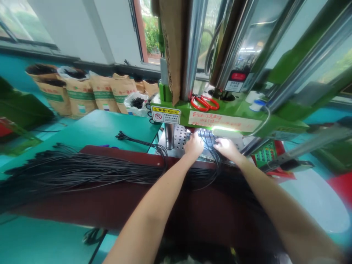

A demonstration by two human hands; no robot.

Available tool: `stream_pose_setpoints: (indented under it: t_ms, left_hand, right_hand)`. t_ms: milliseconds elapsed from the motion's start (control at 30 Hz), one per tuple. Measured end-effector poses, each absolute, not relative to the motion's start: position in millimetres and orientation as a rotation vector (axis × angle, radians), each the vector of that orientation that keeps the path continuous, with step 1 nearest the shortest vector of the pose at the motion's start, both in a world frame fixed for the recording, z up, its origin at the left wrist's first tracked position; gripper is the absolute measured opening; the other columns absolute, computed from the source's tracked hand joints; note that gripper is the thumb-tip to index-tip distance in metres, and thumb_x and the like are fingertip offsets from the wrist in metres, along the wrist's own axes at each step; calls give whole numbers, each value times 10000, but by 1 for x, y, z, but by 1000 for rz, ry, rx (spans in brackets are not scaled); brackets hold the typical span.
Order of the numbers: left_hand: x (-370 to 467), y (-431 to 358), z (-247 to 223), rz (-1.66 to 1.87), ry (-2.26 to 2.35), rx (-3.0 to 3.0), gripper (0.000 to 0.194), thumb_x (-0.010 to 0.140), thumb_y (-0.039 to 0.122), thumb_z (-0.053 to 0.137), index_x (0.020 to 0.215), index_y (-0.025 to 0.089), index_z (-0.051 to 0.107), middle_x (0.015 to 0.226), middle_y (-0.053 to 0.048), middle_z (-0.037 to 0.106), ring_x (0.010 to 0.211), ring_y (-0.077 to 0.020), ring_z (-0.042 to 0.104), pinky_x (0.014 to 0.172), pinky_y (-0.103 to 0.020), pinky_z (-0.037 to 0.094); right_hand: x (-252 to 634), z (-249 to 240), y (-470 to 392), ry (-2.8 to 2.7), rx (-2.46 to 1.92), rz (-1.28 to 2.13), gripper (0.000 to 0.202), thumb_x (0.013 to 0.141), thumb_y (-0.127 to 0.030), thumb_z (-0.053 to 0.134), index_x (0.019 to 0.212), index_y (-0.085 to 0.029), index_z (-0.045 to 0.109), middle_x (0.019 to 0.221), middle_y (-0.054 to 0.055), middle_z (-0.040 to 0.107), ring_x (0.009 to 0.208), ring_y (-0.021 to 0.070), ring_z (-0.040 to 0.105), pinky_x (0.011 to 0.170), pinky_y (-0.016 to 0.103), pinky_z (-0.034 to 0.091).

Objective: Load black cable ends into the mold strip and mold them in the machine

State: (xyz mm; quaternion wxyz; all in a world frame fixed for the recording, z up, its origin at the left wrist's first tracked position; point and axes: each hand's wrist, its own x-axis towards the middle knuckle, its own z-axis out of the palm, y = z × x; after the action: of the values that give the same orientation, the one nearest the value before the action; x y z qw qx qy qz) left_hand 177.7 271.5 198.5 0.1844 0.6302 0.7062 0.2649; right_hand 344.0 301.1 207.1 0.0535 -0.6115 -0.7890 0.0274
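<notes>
Our daylit room, pale above and turquoise below.
Along the far side we see a pale wall (74, 33) over a turquoise lower wall (13, 60), parted by a dark ledge (106, 69), with one window (26, 22) at far left and greenery (152, 36) beyond another opening. Brown sacks (78, 97) line the wall's foot; nearer us stands a green table (115, 123), and at right a white rounded surface (319, 198).

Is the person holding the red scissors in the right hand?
No, the red scissors lie on the green machine, while the right hand is lower, beside black cables.
</notes>
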Motion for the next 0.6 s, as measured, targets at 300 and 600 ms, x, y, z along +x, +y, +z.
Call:
stream_pose_setpoints:
  t_ms: [300,600]
  left_hand:
    - [173,210,204,822,1784,1994,234,814,258,429,1032,196,485,1000,-50,572,842,-196,577,743,-318,434]
    - [165,146,187,809,1668,2293,120,833,224,438,913,186,519,886,-30,565,858,-174,510,751,-288,406]
  right_hand:
    - [336,205,296,-2188,-1976,219,222,755,-290,482,884,-146,591,897,130,640,874,270,585,723,333,405]
    - [342,212,299,-1850,-1922,737,214,770,-341,533,663,-158,507,622,3,512,583,127,500,540,255,373]
